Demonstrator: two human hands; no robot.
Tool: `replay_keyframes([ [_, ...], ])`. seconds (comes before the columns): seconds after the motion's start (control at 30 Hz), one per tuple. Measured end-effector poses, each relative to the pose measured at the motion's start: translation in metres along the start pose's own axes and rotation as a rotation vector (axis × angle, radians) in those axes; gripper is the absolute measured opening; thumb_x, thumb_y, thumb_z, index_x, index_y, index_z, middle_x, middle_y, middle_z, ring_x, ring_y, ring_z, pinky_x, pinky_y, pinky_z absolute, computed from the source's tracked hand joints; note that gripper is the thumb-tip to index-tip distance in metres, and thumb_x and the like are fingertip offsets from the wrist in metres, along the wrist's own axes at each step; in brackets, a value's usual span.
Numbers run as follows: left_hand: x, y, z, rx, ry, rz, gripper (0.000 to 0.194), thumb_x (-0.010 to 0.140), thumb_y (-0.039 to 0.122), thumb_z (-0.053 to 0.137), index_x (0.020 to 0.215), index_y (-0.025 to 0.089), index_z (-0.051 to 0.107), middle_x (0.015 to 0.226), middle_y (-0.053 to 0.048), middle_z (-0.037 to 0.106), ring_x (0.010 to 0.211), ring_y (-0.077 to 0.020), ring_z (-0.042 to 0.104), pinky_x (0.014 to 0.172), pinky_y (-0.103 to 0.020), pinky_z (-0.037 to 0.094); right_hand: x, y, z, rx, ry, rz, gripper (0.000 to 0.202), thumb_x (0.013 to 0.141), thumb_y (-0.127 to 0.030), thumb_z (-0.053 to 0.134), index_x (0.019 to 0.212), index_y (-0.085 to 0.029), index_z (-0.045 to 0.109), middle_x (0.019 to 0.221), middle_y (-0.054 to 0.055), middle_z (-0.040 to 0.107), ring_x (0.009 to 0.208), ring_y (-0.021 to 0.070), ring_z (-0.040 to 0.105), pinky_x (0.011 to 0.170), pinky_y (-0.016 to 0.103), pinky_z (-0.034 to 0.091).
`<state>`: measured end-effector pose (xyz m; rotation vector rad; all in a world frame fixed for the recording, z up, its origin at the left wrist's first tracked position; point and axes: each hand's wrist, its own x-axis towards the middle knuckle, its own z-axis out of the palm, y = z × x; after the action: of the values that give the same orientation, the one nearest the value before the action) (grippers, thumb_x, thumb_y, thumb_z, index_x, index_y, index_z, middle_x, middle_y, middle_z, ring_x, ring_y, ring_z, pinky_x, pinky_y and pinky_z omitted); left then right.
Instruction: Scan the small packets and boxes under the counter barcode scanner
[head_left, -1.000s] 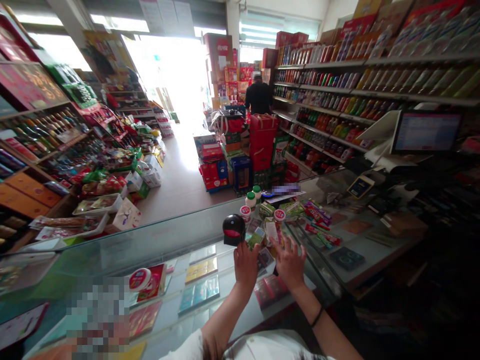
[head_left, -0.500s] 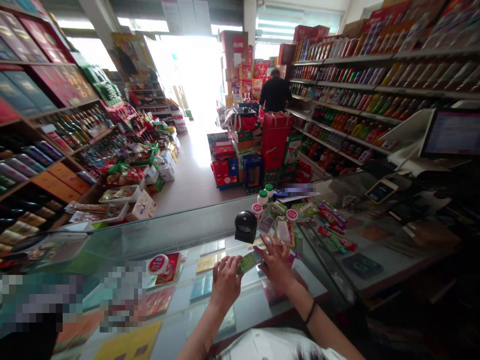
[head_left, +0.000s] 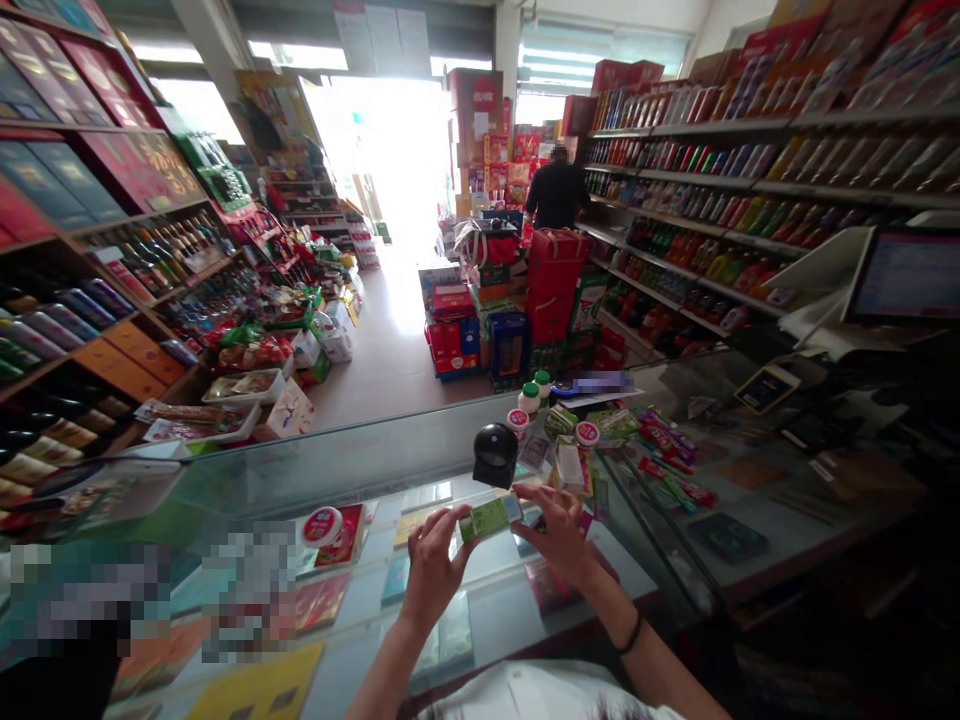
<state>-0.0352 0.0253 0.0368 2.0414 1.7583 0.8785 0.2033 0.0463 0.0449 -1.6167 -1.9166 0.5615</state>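
A small green box (head_left: pixel 490 517) is held level over the glass counter, just below a round black scanner (head_left: pixel 495 455). The fingers of my left hand (head_left: pixel 437 556) grip its left end. My right hand (head_left: pixel 559 530) has thumb and fingertips at its right end, near the scanner's base. Beyond my right hand lie a pale box (head_left: pixel 568 466), round tubs with pink lids (head_left: pixel 587 433) and white bottles with green caps (head_left: pixel 529 399). Another pink-lidded tub (head_left: pixel 322 527) sits on a red packet to the left.
Candy packets (head_left: pixel 666 446) and a dark mat (head_left: pixel 728 537) lie on the right counter, with a monitor (head_left: pixel 907 272) behind. A person in black (head_left: pixel 556 192) stands by the drink shelves. Red boxes (head_left: pixel 454 343) are stacked beyond the counter.
My left hand has moved slightly left and the green box has been raised and levelled. My right hand, spread near the box before, has closed onto its right end.
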Motion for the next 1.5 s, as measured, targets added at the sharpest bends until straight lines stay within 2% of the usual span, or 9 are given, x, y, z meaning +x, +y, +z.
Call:
replay_keyframes([
  [0.23,0.02,-0.002,-0.02,-0.287,-0.059,-0.285,0.043,0.089,0.055,0.054,0.117,0.026,0.068,0.112,-0.007,0.077,0.106,-0.026,0.07,0.093,-0.04,0.052,0.004,-0.009,0.02,0.079,0.045,-0.001,0.038,0.093,-0.043,0.059,0.127,-0.026,0.06,0.122,0.006,0.073,0.117,0.0251,0.064,0.109,0.047,0.034],
  [0.4,0.038,0.013,-0.03,-0.332,-0.07,-0.453,0.05,0.087,0.063,0.052,0.109,0.023,0.07,0.092,-0.005,0.078,0.089,-0.0248,0.073,0.08,-0.034,0.052,-0.003,-0.019,0.031,-0.072,0.114,-0.043,0.055,0.087,-0.052,0.069,0.136,-0.029,0.058,0.128,0.007,0.07,0.124,0.0292,0.058,0.109,0.048,0.029],
  [0.53,0.051,0.025,-0.031,-0.217,-0.106,-0.459,0.044,0.087,0.059,0.053,0.105,0.025,0.073,0.088,-0.004,0.077,0.091,-0.0239,0.073,0.082,-0.033,0.048,-0.009,-0.021,0.034,-0.189,0.198,0.006,0.043,0.095,-0.046,0.063,0.134,-0.03,0.062,0.125,0.006,0.073,0.12,0.0283,0.059,0.104,0.046,0.028],
  [0.7,0.06,0.027,-0.029,-0.184,-0.127,-0.469,0.042,0.089,0.058,0.051,0.105,0.026,0.074,0.086,-0.003,0.077,0.091,-0.0241,0.073,0.082,-0.033,0.047,-0.005,-0.022,0.032,-0.217,0.179,0.042,0.028,0.098,-0.041,0.06,0.122,-0.03,0.07,0.118,0.005,0.076,0.117,0.0276,0.061,0.102,0.045,0.026],
  [0.9,0.061,0.027,-0.033,-0.172,-0.121,-0.457,0.038,0.088,0.055,0.054,0.103,0.027,0.074,0.089,-0.003,0.078,0.092,-0.0239,0.072,0.086,-0.035,0.047,0.0,-0.023,0.033,-0.178,0.2,0.025,0.035,0.1,-0.044,0.056,0.132,-0.032,0.065,0.121,0.005,0.075,0.116,0.0261,0.06,0.1,0.044,0.026],
  [1.07,0.048,0.02,-0.035,-0.183,-0.143,-0.378,0.048,0.086,0.054,0.058,0.121,0.025,0.069,0.099,-0.005,0.078,0.104,-0.0257,0.07,0.091,-0.036,0.049,-0.005,-0.021,0.037,-0.206,0.223,0.012,0.037,0.101,-0.042,0.052,0.135,-0.032,0.063,0.119,0.005,0.076,0.115,0.0273,0.061,0.098,0.043,0.028],
  [1.17,0.034,0.013,-0.037,-0.148,-0.135,-0.31,0.043,0.082,0.046,0.064,0.12,0.026,0.07,0.107,-0.006,0.076,0.107,-0.0254,0.069,0.095,-0.038,0.049,-0.008,-0.02,0.042,-0.194,0.228,-0.001,0.035,0.1,-0.038,0.055,0.133,-0.031,0.064,0.118,0.005,0.076,0.115,0.0275,0.062,0.098,0.043,0.03],
  [1.37,-0.014,-0.011,-0.041,0.065,0.116,-0.174,0.034,0.082,0.031,0.066,0.116,0.029,0.071,0.115,-0.007,0.075,0.114,-0.028,0.066,0.099,-0.043,0.047,-0.011,-0.022,0.048,-0.198,0.116,-0.198,0.048,0.095,-0.035,0.06,0.143,-0.035,0.054,0.132,0.001,0.07,0.122,0.0248,0.062,0.099,0.04,0.037],
  [1.5,-0.056,-0.047,-0.049,0.166,0.153,-0.147,0.035,0.086,0.035,0.064,0.121,0.03,0.069,0.12,-0.007,0.075,0.118,-0.0297,0.065,0.099,-0.046,0.046,-0.012,-0.023,0.049,-0.239,0.095,-0.272,0.05,0.095,-0.042,0.06,0.144,-0.035,0.053,0.134,0.001,0.069,0.126,0.0263,0.06,0.101,0.041,0.037],
])
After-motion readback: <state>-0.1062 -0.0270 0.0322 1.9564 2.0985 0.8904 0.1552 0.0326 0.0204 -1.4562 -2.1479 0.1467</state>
